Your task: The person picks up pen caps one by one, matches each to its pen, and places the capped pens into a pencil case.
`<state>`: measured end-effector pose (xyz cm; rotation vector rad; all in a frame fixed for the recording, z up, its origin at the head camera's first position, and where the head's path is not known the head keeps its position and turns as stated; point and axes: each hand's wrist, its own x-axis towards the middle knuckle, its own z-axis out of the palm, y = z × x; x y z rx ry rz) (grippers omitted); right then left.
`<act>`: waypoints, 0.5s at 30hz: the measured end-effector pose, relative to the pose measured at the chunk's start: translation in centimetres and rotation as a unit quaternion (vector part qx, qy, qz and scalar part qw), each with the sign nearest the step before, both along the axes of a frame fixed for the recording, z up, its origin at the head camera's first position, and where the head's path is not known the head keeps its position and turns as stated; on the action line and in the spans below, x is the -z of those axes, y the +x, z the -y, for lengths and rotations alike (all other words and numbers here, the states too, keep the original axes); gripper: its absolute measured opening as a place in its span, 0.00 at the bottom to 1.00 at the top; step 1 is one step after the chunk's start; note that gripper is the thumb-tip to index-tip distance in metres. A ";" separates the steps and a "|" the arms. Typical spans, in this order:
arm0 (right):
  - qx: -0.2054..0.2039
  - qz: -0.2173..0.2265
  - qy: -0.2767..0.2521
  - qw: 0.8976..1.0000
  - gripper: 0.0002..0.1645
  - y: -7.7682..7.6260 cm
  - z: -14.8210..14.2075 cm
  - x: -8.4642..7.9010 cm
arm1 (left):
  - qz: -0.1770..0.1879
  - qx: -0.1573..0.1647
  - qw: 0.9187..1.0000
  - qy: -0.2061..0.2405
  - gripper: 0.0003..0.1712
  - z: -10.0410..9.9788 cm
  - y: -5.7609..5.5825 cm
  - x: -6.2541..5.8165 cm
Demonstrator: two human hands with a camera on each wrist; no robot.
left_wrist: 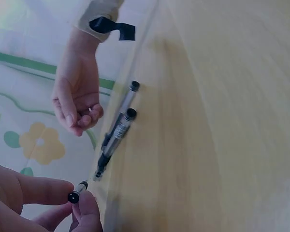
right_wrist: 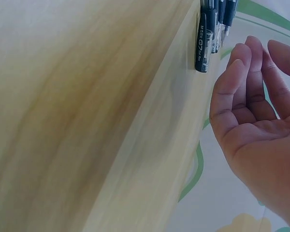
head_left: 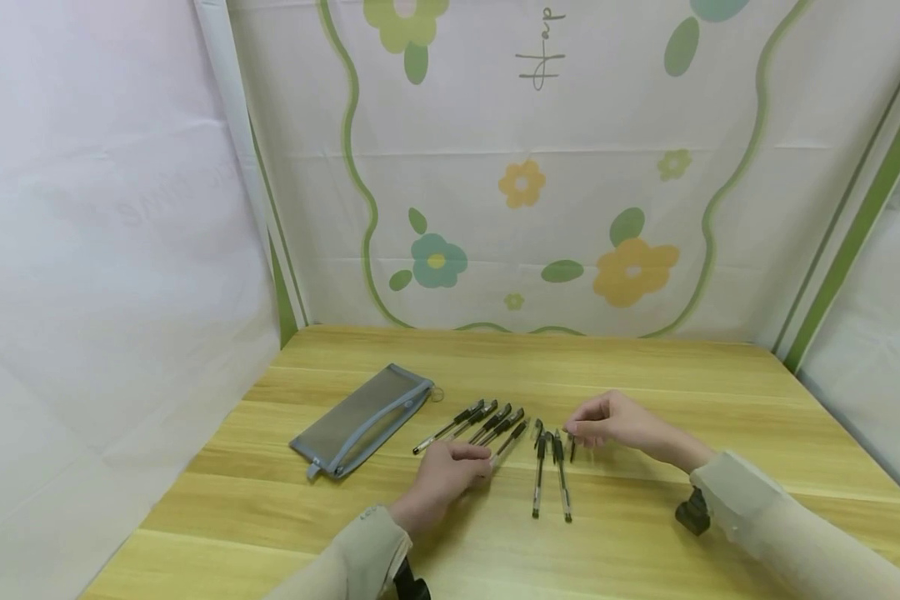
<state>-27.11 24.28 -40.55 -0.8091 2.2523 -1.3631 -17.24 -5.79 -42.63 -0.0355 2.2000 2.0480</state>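
Nearest, a slim clear-barrelled pen with a black grip section [head_left: 513, 438] is being pinched by its rear end in the left hand [head_left: 446, 475], thumb and fingers being closed on it with only the barrel's width between them, while its point is being aimed away from the wrist. Just to the right, two transparent plastic pens with black grips [head_left: 562, 483] are being left lying side by side on the light, yellowish wood-grained table [head_left: 630, 550], their rear ends being turned towards the person. Beyond their right side, the right hand [head_left: 615, 425] is being held low with its fingers bent; a small dark slim piece [head_left: 573, 448] is being partly shown by its fingertips, though whether it is being gripped cannot be told, as the contact is being hidden. Past the left hand, a slanted row of four black-topped clear pens [head_left: 474, 422] is being kept close together. To their left, a flat grey mesh pouch with blue-grey edging [head_left: 360, 412] is being supported by the tabletop. Farthest back, a white cloth printed with flowers [head_left: 465, 192] is being hung upright.
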 end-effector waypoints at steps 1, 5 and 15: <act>0.001 0.000 0.000 1.000 0.16 0.0 0.0 0.0 | 0.006 0.008 1.000 0.013 0.15 0.0 0.0 -0.1; 0.000 0.000 0.001 1.000 0.16 -0.1 0.0 0.1 | 0.036 0.027 0.997 0.059 0.17 0.3 0.1 -0.6; 0.007 -0.014 0.017 1.000 0.16 -0.8 0.3 0.1 | 0.013 0.036 0.995 0.096 0.17 0.7 0.0 -1.2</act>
